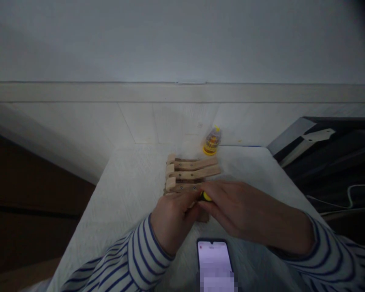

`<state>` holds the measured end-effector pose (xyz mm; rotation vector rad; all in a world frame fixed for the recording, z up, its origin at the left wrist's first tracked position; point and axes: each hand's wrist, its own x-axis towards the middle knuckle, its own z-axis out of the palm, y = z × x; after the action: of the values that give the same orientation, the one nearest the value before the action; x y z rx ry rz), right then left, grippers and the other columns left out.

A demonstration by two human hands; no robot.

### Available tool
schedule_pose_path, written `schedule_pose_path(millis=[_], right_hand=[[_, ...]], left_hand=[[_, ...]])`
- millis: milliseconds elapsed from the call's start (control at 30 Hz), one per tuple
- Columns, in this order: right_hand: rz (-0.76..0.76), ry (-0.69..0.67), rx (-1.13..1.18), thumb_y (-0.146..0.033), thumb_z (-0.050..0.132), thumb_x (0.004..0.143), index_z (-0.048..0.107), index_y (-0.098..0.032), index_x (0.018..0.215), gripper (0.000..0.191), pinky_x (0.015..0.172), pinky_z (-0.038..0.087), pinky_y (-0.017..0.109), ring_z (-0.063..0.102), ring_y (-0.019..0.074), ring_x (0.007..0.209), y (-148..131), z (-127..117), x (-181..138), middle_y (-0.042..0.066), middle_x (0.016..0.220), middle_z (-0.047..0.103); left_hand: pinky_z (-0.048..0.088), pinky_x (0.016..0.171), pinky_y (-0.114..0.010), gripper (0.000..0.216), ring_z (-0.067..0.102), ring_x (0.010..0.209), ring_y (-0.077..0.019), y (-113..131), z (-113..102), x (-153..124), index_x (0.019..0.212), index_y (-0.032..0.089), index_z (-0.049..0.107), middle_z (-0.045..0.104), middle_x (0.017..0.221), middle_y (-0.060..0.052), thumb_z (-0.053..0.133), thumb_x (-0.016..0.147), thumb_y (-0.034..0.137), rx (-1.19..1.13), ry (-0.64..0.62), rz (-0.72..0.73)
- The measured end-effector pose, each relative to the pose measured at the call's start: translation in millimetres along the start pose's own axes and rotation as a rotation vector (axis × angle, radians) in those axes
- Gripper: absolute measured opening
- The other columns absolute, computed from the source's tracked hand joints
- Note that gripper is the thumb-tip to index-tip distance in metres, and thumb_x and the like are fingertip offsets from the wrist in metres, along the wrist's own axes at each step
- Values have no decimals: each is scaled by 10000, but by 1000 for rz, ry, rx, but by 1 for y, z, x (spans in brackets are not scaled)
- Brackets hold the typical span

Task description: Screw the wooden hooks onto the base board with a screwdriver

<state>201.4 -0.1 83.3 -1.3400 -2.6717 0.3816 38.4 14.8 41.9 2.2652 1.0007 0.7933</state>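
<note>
A wooden hook rack [188,175] with several slanted arms and small screws lies on the table, its near end partly hidden under my hands. My left hand [174,215] is closed on this near end, its fingers mostly hidden and its thumb pointing toward my right hand. My right hand [240,207] pinches a small screwdriver [206,196] with a yellow and black handle. The screwdriver's tip is hidden between the two hands, over the nearest part of the rack.
Behind the rack stands a clear cone-shaped bit case [212,142] with a yellow base. A lit phone [214,259] lies in front of my hands on the white-covered table [115,198]. A white wall borders the back; dark objects and a cable [349,196] are at the right.
</note>
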Motion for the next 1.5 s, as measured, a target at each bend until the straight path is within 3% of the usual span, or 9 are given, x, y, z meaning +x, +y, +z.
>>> schedule_pose_path(millis=[167, 333, 433, 700, 1100, 1333, 1500], right_hand=[[22, 13, -92, -267, 343, 881, 464, -152, 835, 174, 528, 377, 267, 551, 164, 623, -6, -12, -3, 32, 701, 575], [-33, 31, -171, -336, 392, 866, 495, -137, 926, 232, 614, 407, 295, 567, 194, 759, -10, -30, -8, 65, 820, 596], [-86, 22, -183, -281, 399, 867, 509, -147, 930, 184, 640, 411, 298, 557, 184, 773, -11, -37, -9, 54, 841, 593], [-130, 17, -149, -179, 391, 861, 536, -144, 850, 150, 592, 381, 270, 532, 151, 692, -6, -30, -4, 41, 805, 590], [-5, 61, -101, -260, 347, 891, 514, -144, 825, 213, 578, 385, 270, 542, 159, 685, -10, -15, -4, 43, 756, 577], [6, 82, -192, -245, 359, 877, 518, -150, 818, 194, 537, 376, 274, 547, 168, 646, -18, -21, -4, 37, 739, 588], [-20, 76, -197, -268, 422, 849, 519, -156, 897, 156, 648, 415, 315, 558, 200, 789, -21, -33, -7, 54, 852, 599]], left_hand=[[518, 669, -267, 254, 642, 698, -161, 8, 1, -3, 963, 151, 624, 687, 781, -39, 592, 713, 119, 83, 81, -50], [508, 607, -244, 190, 632, 636, -146, 11, 0, -5, 917, 145, 632, 681, 733, -35, 572, 737, 132, 101, 66, -9], [498, 568, -238, 133, 626, 605, -146, 12, 0, -5, 859, 135, 636, 672, 689, -36, 557, 757, 165, 132, 64, -10], [488, 571, -227, 130, 624, 613, -139, 7, -2, -2, 825, 141, 628, 663, 687, -28, 506, 782, 134, 108, 4, 15], [498, 653, -247, 173, 627, 657, -143, 8, -9, 5, 862, 156, 623, 661, 690, -17, 495, 768, 90, 41, -56, 60], [494, 616, -233, 175, 625, 639, -144, 19, -13, 1, 881, 156, 642, 672, 700, -11, 575, 722, 129, 97, 20, -53], [490, 599, -233, 168, 624, 630, -144, 20, -15, 0, 877, 166, 645, 669, 693, -6, 582, 726, 130, 111, -1, -54]])
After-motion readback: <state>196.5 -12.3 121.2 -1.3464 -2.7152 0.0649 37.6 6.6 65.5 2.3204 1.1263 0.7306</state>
